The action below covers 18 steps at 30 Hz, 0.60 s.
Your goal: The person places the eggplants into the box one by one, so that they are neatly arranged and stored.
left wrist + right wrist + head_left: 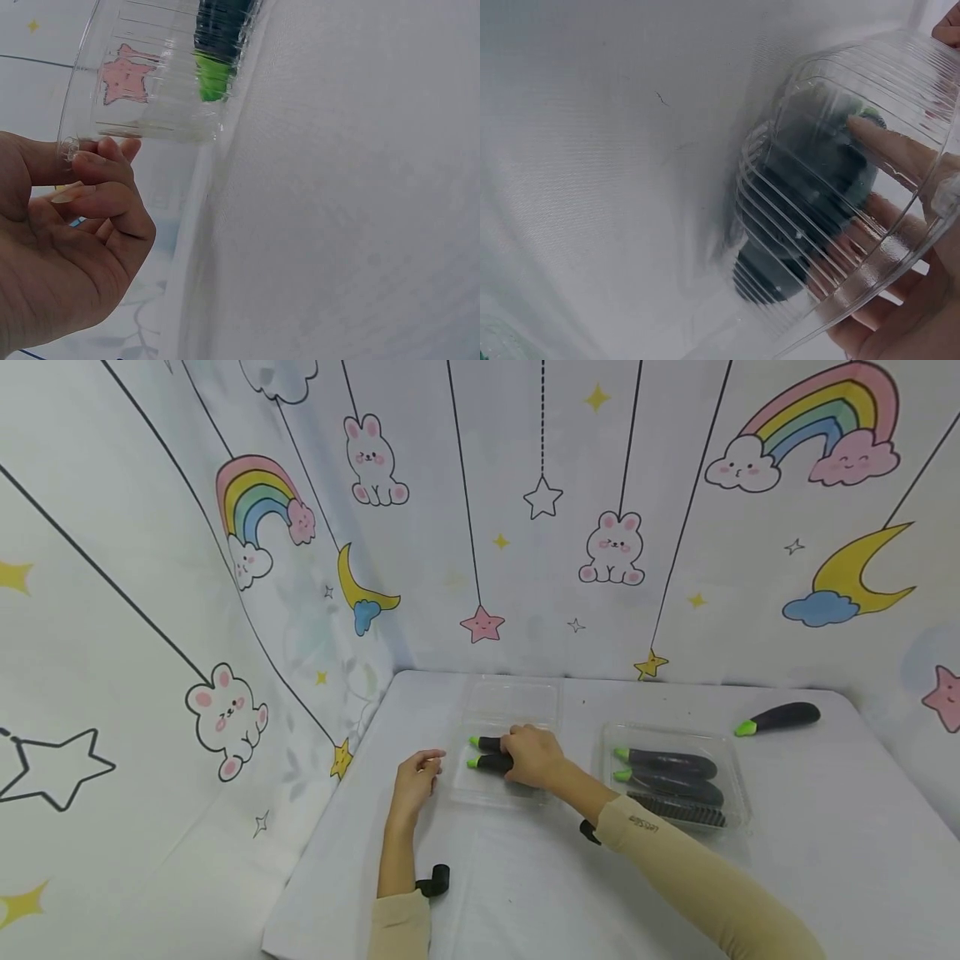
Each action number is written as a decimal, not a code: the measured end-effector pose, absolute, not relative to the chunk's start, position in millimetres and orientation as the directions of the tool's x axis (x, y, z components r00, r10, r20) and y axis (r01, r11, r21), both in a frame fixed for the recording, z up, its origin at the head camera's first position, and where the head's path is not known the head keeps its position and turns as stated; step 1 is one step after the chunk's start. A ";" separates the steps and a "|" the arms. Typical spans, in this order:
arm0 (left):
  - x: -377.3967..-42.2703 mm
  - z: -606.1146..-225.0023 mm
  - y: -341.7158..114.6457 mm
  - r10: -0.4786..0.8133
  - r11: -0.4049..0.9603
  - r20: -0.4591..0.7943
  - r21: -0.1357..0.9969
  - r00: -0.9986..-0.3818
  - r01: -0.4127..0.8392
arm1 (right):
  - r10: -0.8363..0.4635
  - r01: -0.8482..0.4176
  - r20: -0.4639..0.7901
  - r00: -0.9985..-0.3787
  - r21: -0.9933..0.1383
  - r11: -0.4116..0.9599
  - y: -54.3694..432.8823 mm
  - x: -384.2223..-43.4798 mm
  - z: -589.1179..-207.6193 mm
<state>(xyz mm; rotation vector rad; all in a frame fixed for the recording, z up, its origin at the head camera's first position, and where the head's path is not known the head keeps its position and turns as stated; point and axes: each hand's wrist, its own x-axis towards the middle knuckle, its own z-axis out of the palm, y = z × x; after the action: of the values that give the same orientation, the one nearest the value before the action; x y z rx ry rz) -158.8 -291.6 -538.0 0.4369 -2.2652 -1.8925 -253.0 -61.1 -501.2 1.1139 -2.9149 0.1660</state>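
My right hand (pixel 534 756) reaches into an open clear plastic box (pixel 480 795) and grips an eggplant (pixel 491 763) from above. Beside that one lies a second eggplant (pixel 489 743); both have green stem ends pointing left, and my hand hides their other ends. In the right wrist view, thumb and fingers (pixel 892 146) curve round the dark body behind the box's ribbed wall. My left hand (pixel 415 785) is at the box's left side. Its thumb and forefinger pinch the clear rim (pixel 69 146) in the left wrist view.
Right of my right hand stands another clear box (pixel 738 777) with two eggplants (pixel 671 764) and a dark ribbed-looking shape (pixel 678 810) along its near wall. A loose eggplant (pixel 783 717) lies at the far right of the white table (pixel 525 893). A patterned curtain (pixel 525 568) hangs behind.
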 end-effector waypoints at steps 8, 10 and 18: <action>-159.9 -536.0 -290.3 -0.328 0.157 -0.062 0.980 -0.943 -0.119 | -0.665 -0.670 0.085 -0.742 -0.126 0.731 -57.5 -252.3 -496.7; -160.0 -535.9 -290.0 -0.329 0.154 -0.060 0.981 -0.943 -0.117 | -0.664 -0.670 0.093 -0.742 -0.132 0.731 -56.1 -252.4 -494.4; -159.6 -538.8 -289.7 -0.332 0.167 -0.047 0.980 -0.942 -0.107 | -0.659 -0.665 0.096 -0.746 -0.151 0.731 -45.4 -251.4 -485.8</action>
<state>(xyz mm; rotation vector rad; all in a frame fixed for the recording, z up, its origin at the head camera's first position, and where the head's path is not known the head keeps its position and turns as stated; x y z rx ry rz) -159.6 -289.7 -538.8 0.4307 -2.2565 -1.8712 -251.4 -45.4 -485.8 1.1050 -2.8893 0.2735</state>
